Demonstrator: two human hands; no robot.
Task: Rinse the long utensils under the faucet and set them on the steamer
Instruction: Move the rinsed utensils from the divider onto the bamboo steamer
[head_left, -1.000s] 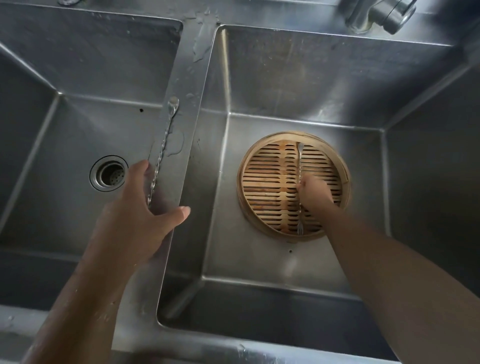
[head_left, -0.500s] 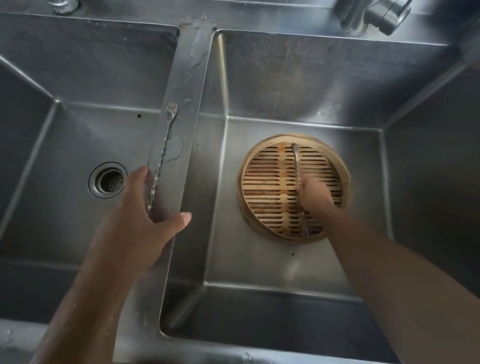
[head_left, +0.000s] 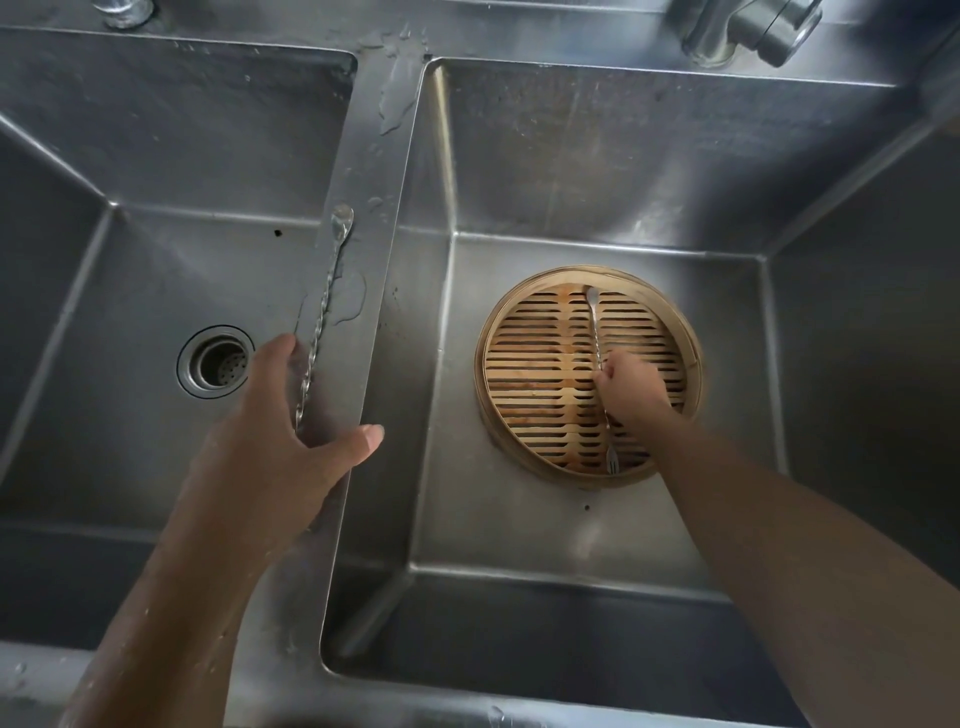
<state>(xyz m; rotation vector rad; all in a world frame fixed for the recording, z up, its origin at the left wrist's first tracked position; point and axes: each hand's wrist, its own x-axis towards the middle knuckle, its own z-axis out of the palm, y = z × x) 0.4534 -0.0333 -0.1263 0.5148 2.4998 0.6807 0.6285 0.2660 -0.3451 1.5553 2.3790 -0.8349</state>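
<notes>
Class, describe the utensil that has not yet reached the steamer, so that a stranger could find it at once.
Find the steel ridge dividing the two sink basins. A long twisted-handle spoon lies along it among water puddles, bowl pointing away, its near end by the left hand. Its twin already lies on the bamboo steamer.

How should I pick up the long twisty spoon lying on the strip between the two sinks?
Pinch the twisted stem of the spoon from above, near its middle. It lies flat along the narrow divider, so fingers can close across it from both sides.

Left hand splayed — right hand (low) fisted.
</notes>
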